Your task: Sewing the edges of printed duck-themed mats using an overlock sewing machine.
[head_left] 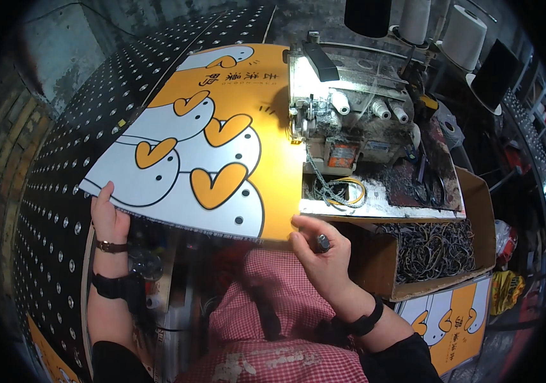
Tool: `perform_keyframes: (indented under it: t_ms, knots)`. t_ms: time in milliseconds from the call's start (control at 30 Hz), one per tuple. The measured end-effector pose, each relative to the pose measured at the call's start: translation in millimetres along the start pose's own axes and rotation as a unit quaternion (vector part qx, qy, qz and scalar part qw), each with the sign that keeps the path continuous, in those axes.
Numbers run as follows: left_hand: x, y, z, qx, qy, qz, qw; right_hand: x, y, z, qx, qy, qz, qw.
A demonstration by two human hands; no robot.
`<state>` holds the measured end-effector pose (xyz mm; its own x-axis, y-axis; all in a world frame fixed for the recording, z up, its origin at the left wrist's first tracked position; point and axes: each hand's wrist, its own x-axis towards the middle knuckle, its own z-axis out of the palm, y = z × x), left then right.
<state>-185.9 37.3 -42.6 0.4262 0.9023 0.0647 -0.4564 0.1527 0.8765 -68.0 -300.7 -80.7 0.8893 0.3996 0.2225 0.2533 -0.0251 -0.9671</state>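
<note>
A large orange sheet (222,137) printed with white cartoon ducks and orange heart-shaped bills lies flat in front of me, reaching up to an industrial sewing machine (343,118). My left hand (108,214) grips the sheet's near left corner. My right hand (321,252) pinches the near right corner, close to the machine's base, and also holds a small dark tool between its fingers. Both wrists wear black bands. The sheet's near edge hangs above my red checked apron (273,319).
A black perforated panel (81,153) with rows of holes curves along the left. A cardboard box (439,252) of dark cord scraps sits right of my hand. Thread cones (464,35) stand behind the machine. More printed orange sheets (455,322) lie at lower right.
</note>
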Motion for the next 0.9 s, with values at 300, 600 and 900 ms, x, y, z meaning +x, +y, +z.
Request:
perform_keyframes:
  t_ms: [300, 600, 900]
  knots:
    - [50.2, -21.8, 32.1, 0.008, -0.001, -0.01, 1.0, 47.0, 14.5, 7.7, -0.057, 0.083, -0.058, 0.993]
    - [104.4, -41.7, 69.6, 0.034, 0.002, -0.002, 0.999, 93.0, 21.7, 15.9, -0.248, 0.153, -0.117, 0.949]
    - [94.0, -33.7, 72.7, 0.124, -0.021, 0.127, 0.984, 75.0, 9.2, 26.2, -0.167, 0.097, -0.175, 0.965]
